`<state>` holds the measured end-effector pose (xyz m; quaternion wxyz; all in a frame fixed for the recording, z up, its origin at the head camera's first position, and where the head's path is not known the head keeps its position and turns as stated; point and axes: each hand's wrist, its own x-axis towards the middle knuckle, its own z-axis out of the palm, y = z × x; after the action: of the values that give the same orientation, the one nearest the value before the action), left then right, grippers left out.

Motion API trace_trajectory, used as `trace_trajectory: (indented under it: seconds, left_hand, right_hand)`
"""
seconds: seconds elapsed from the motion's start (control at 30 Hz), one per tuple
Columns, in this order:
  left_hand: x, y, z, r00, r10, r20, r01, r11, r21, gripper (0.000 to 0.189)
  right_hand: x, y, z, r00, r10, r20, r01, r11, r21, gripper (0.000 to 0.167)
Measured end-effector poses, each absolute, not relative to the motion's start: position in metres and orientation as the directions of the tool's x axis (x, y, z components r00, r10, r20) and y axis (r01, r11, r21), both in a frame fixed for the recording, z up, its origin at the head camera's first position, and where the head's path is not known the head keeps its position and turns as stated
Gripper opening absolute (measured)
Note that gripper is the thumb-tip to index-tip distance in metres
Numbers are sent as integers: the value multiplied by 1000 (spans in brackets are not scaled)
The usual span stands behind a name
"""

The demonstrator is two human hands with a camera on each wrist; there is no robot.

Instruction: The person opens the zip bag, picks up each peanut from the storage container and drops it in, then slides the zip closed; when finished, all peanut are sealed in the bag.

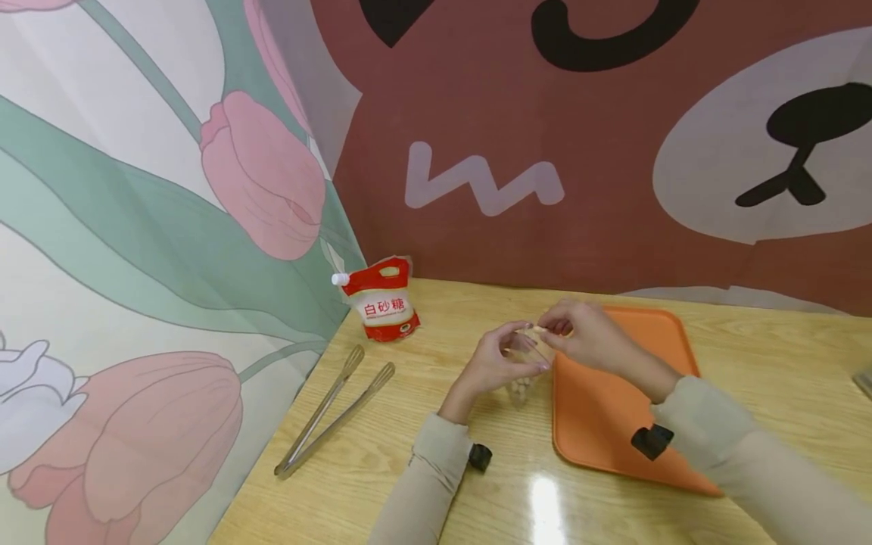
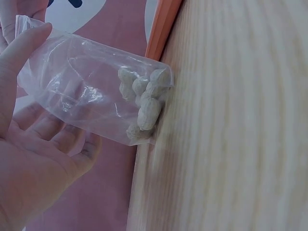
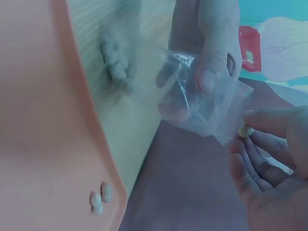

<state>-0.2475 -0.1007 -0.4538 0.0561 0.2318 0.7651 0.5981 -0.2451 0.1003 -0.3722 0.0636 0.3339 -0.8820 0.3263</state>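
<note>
A clear plastic bag (image 2: 79, 79) hangs upright from my left hand (image 1: 492, 359), which grips it near the top between thumb and fingers. Several unshelled peanuts (image 2: 149, 113) lie in its bottom, low over the wooden table. At the bag's mouth, my right hand (image 1: 579, 333) pinches one peanut (image 3: 245, 130) between thumb and fingertip. The orange tray (image 1: 606, 431) lies beside the bag, under my right forearm. On that tray, near its edge, are two more peanuts (image 3: 96, 203), seen in the right wrist view.
A red and white bag of sugar (image 1: 386, 306) with a white cap stands at the back left, against the patterned cloth. Metal tongs (image 1: 349, 409) lie spread in front of it, left of my left arm. A grey object (image 1: 864, 380) shows at the right edge.
</note>
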Motion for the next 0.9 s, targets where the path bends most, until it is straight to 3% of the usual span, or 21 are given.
trace_trajectory:
  seconds: [0.73, 0.9]
  left_hand:
    - [-246, -101, -453, -881, 416, 224, 325, 189, 927, 66]
    - [-247, -102, -453, -882, 412, 228, 322, 175, 930, 65]
  right_hand:
    - [-241, 95, -372, -773, -551, 314, -622, 562, -546, 15]
    - [-250, 104, -370, -806, -510, 300, -581, 587, -563, 14]
